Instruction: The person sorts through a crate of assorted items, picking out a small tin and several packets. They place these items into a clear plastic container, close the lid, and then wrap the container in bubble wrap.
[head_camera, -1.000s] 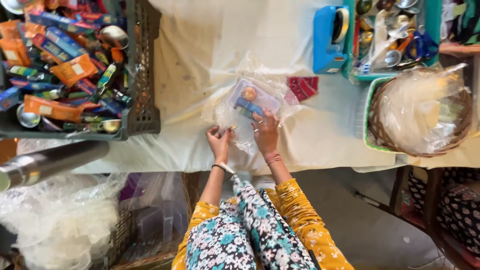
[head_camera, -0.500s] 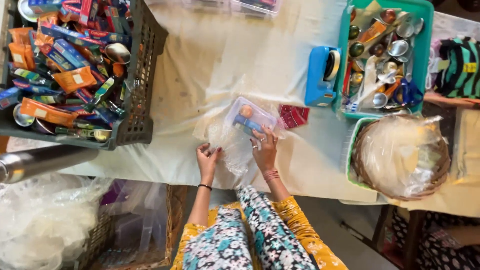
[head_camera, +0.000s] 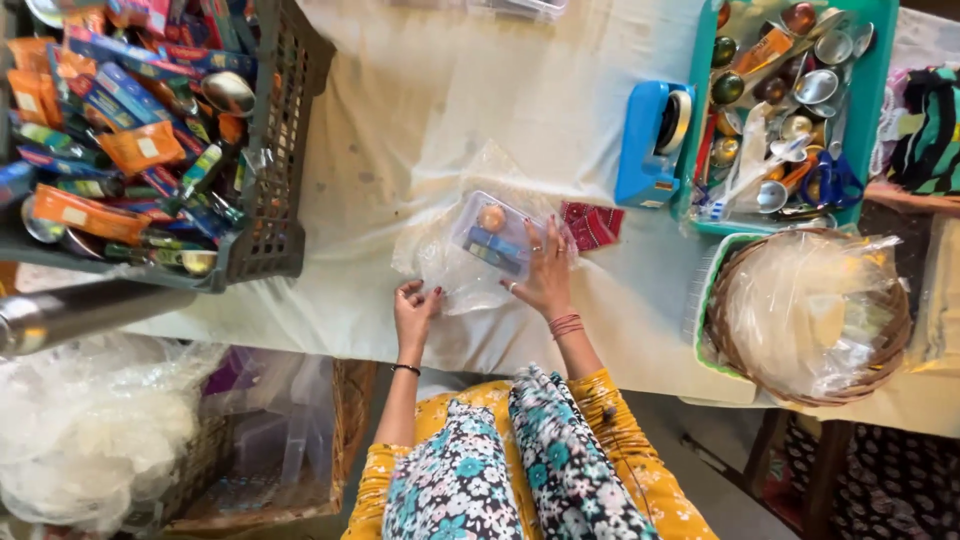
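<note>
A small clear plastic box (head_camera: 492, 238) with an orange round item and blue packets inside lies in a clear plastic bag (head_camera: 445, 262) on the white cloth-covered table (head_camera: 450, 110). My right hand (head_camera: 545, 275) rests flat on the box and bag, fingers spread. My left hand (head_camera: 414, 310) pinches the bag's near edge at the table front. A small red patterned pouch (head_camera: 592, 224) lies just right of the box.
A dark crate (head_camera: 270, 150) full of colourful packets and steel spoons stands at left. A blue tape dispenser (head_camera: 650, 140) and a green tray (head_camera: 860, 120) of small steel items sit at right. A wicker basket (head_camera: 810, 320) holds plastic bags. A sack of plastic (head_camera: 90, 440) sits below left.
The view has shifted slightly. My left hand has moved down to the bag's near edge, while my right hand stays on the box in the bag.
</note>
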